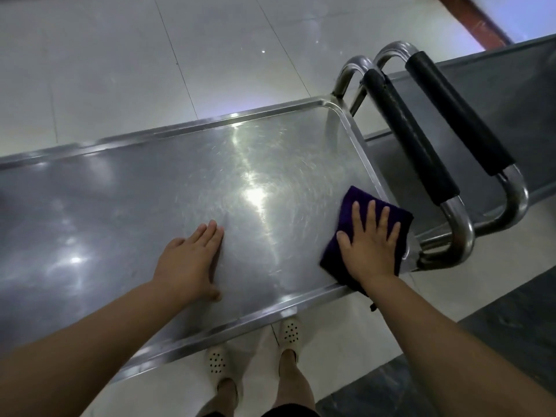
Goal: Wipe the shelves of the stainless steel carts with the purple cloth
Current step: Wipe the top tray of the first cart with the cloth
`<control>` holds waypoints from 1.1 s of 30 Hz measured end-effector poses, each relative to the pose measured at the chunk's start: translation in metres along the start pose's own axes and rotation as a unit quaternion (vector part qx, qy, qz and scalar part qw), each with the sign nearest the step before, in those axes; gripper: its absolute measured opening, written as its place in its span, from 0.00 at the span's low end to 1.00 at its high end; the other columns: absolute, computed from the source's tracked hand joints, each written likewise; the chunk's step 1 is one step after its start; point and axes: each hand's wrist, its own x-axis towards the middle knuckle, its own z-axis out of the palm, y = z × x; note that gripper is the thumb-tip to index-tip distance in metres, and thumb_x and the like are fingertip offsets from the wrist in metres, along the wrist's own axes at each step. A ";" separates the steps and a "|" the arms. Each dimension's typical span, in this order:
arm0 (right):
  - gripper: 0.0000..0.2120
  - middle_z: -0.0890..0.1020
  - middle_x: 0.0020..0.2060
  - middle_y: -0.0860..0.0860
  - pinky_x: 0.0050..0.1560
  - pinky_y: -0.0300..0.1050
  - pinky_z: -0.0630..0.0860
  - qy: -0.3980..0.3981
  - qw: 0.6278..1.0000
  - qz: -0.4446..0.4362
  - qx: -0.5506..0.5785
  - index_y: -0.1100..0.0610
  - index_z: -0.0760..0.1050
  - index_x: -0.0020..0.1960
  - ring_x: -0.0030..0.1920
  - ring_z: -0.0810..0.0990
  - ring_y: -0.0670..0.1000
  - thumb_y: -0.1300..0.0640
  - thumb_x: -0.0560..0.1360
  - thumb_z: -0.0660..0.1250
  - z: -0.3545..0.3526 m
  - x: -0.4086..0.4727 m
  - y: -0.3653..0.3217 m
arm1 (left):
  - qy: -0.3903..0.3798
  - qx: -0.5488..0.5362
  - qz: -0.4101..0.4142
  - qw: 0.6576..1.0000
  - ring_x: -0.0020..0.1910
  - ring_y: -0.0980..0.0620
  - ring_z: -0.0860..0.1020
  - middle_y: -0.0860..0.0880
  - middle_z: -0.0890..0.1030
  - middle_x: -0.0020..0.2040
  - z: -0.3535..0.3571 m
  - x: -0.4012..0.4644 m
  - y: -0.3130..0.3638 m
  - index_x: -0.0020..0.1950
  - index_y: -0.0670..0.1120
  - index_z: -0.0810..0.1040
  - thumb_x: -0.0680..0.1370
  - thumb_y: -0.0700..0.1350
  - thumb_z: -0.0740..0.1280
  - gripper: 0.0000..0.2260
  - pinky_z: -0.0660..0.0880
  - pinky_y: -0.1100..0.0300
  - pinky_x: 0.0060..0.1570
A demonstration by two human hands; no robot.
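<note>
The top shelf of a stainless steel cart (126,188) fills the middle of the view, shiny, with a raised rim. A folded purple cloth (352,206) lies at the shelf's near right corner, partly over the rim. My right hand (368,242) presses flat on the cloth with fingers straight and spread. My left hand (188,260) rests flat on the bare steel to the left of it, fingers straight and together.
Two steel handles with black foam grips (412,136) stand just right of the shelf. A second steel cart (511,94) sits behind them at the right. Pale floor tiles (105,70) lie beyond the cart. My feet in white perforated shoes (288,332) stand under the near rim.
</note>
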 end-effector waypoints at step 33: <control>0.33 0.38 0.76 0.46 0.74 0.55 0.33 0.008 0.978 -0.207 -0.033 0.42 0.34 0.74 0.76 0.34 0.51 0.36 0.74 0.43 -0.003 0.041 -0.076 | -0.001 -0.056 0.002 0.998 0.77 0.49 0.42 0.50 0.35 0.77 0.003 -0.011 -0.017 0.76 0.48 0.34 0.66 0.70 0.68 0.56 0.48 0.53 0.73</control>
